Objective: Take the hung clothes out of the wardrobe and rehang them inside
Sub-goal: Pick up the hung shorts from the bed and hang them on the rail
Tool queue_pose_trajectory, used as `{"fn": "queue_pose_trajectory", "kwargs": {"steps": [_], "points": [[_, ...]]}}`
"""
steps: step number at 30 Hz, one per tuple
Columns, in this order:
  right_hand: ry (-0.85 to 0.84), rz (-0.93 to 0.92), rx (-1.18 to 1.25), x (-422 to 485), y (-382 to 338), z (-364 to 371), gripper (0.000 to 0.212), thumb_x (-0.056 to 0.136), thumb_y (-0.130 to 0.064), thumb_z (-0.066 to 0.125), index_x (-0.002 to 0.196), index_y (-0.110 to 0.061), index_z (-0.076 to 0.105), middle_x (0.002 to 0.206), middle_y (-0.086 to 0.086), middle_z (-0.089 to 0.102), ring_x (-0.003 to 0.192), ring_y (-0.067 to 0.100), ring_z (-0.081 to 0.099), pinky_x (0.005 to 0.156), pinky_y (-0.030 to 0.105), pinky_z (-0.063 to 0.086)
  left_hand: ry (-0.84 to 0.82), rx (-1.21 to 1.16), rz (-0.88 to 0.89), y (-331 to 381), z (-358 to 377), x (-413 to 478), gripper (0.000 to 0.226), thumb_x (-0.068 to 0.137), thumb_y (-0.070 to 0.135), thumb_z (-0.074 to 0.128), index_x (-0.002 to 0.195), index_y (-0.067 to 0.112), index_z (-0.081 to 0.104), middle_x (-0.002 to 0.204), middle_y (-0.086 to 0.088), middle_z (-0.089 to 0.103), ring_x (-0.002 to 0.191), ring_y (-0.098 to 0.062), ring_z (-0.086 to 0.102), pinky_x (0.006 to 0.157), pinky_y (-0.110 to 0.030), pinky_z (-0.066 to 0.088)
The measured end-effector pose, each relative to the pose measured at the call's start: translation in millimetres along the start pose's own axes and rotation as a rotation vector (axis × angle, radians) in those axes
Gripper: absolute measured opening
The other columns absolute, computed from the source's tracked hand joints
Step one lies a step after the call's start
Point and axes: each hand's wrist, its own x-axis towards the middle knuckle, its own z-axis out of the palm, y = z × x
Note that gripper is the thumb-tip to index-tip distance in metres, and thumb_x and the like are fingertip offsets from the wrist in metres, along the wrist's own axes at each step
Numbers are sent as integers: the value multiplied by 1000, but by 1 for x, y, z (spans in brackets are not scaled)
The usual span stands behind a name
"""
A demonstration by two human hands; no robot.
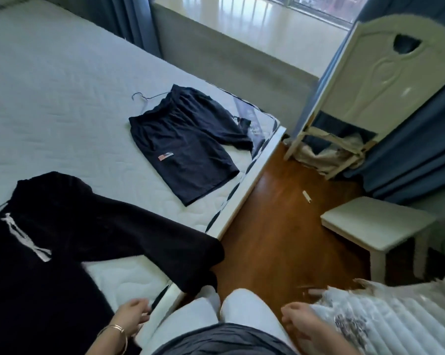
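My left hand (131, 316) sits low at the near edge of the bed (49, 85), fingers loosely curled and holding nothing. The black garment (62, 239) lies just beyond and left of them, its length running away from me, so this hand is nearer. The dark shorts (188, 142) on their hanger (143, 97) lie well beyond. My right hand (303, 326) touches a white pleated garment (385, 316); I cannot tell whether its fingers grip it.

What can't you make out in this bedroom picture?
Wardrobe: outside the head view entirely.
Wire hanger: mostly under the dark shorts; only hook and one shoulder show.
Black garment: cut off by left and bottom edges; any hanger inside is hidden.
Right hand: blurred, so its grip on the white pleated garment is unclear.
Small pale object on the floor: too small to identify.
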Motion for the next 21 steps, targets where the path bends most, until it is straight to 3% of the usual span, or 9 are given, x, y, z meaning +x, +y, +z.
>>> {"fn": "queue_pose_trajectory", "kwargs": {"steps": [3,7,13,17,21], "points": [[57,-32,-25,20,-50,-29,14,94,-14,47,85,-12,58,74,5,58,61,15,51,51,22,36,21,-16,8,38,4,12,17,95,17,43,98,5,55,93,-10,59,74,-21,54,59,-23,33],[61,-152,-65,49,-118,-58,14,96,-18,44,98,-14,57,84,2,61,74,15,55,58,23,41,73,-96,8,72,14,24,19,95,15,42,103,3,54,99,-13,57,68,-16,51,58,-23,33],[-114,-189,-300,111,-211,-96,18,93,-11,45,104,-8,59,80,4,59,65,12,51,49,15,41,198,-208,-146,106,57,39,17,95,11,42,87,4,55,100,-16,55,66,-17,50,54,-22,36],[-113,-219,-484,154,-275,-146,18,92,-13,47,99,-10,63,74,0,61,63,11,53,55,18,40,205,-273,-272,149,114,40,32,96,15,41,122,0,52,122,-19,59,102,-31,57,74,-28,37],[2,-224,-631,191,-344,-197,28,95,-15,45,113,-4,62,79,3,62,70,14,56,52,18,40,149,-282,-203,206,158,36,30,97,19,38,121,7,52,122,-14,59,97,-23,55,71,-27,37]]}}
